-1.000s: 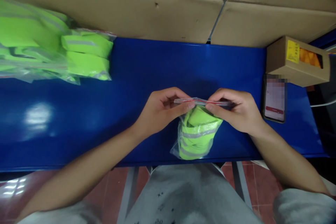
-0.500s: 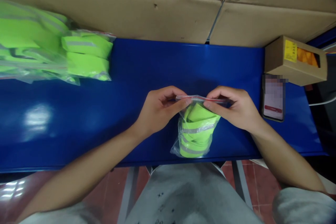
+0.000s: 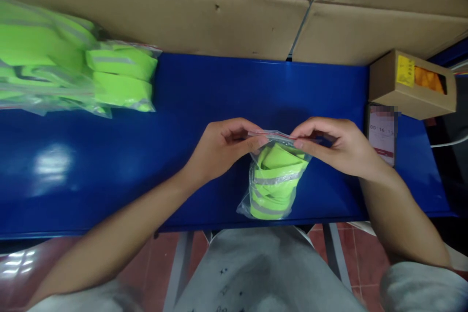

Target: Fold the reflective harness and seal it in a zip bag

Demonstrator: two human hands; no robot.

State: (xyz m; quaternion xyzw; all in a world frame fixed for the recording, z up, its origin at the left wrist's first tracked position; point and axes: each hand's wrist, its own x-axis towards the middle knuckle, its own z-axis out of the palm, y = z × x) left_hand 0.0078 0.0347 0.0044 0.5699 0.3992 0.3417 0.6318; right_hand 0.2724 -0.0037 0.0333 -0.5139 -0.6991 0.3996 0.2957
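Observation:
A clear zip bag (image 3: pixel 278 180) holds a folded neon-yellow garment with grey reflective stripes, and lies at the front edge of the blue table. Its red-lined zip edge faces away from me. My left hand (image 3: pixel 228 148) pinches this edge at its left end between thumb and fingers. Farther right along the same edge, my right hand (image 3: pixel 331 146) pinches it too, thumb on the near side. Whether the zip is sealed between the hands, I cannot tell.
Several bagged neon-yellow garments (image 3: pixel 44 58) are piled at the left back of the blue table (image 3: pixel 204 92). Large cardboard boxes (image 3: pixel 183 9) line the back. On the right are a small carton (image 3: pixel 383 78) with orange contents and a phone (image 3: pixel 380 131).
My right hand has slid a little to the right along the zip edge. The left hand has hardly moved, and the bag stays in place.

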